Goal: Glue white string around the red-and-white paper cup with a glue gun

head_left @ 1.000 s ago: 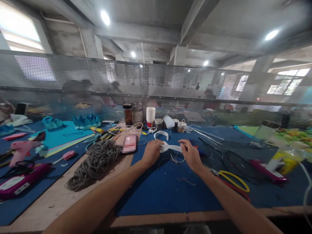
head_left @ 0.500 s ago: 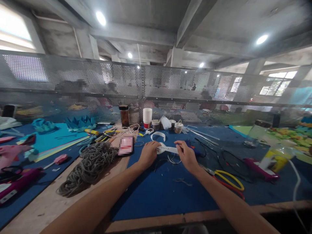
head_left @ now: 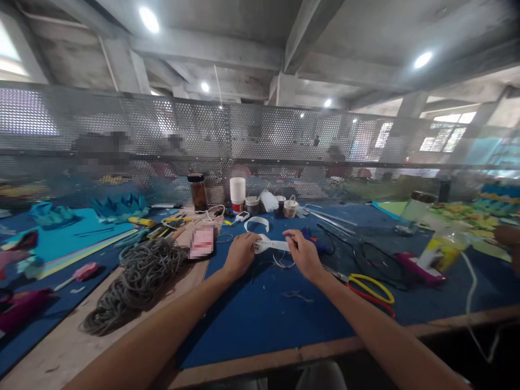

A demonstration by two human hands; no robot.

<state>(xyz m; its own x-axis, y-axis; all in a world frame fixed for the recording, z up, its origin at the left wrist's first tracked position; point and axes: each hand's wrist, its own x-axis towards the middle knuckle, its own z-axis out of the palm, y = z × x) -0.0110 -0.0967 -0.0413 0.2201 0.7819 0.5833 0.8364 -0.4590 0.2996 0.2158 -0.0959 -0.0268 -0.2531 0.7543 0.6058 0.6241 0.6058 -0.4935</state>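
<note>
A white printed ribbon (head_left: 277, 246) with dark lettering stretches between my two hands over the blue mat. My left hand (head_left: 242, 253) grips it at a bunched or looped part, its fingers closed. At the other side my right hand (head_left: 304, 254) pinches the ribbon between thumb and fingers. Just beyond them, a curled white strip (head_left: 257, 221) stands on the mat; whether it joins the held ribbon I cannot tell. Thin pale loops (head_left: 282, 262) lie beneath the ribbon.
Grey cord (head_left: 152, 273) lies heaped to the left, beside a pink packet (head_left: 202, 241). Scissors with yellow and red handles (head_left: 371, 290) rest at the right, near a magenta glue gun (head_left: 420, 268). Stacked paper cups (head_left: 238, 192) and a dark jar (head_left: 197, 193) stand behind.
The view has turned slightly right, so everything sits further left in the picture. Both hands keep hold of the ribbon. A part of another person's hand shows at the right edge.
</note>
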